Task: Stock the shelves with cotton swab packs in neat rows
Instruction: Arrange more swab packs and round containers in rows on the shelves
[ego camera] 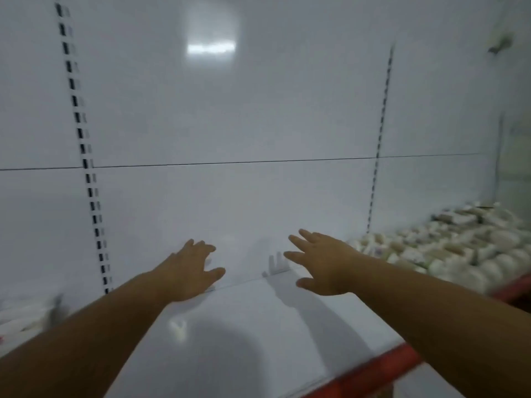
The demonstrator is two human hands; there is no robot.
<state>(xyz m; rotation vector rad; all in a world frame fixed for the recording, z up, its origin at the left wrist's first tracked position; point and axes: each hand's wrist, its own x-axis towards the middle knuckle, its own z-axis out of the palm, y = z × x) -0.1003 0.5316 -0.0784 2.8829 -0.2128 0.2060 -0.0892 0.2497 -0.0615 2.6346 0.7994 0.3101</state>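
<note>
A white back panel (230, 110) with slotted uprights (83, 145) rises behind a white shelf (244, 326) edged in red. The cotton swab packs (459, 248) lie in blurred rows on the shelf's right section, well apart from the left hand (189, 271). That hand and the right hand (321, 262) reach over the shelf's rear, fingers spread and holding nothing, either side of a small white bracket (277, 264).

Dim, cool light; a glare patch on the back panel (230, 110) at twelve o'clock. Shadows darken the shelf (230, 340) at six. Blur smears the packs (459, 248) at three o'clock.
</note>
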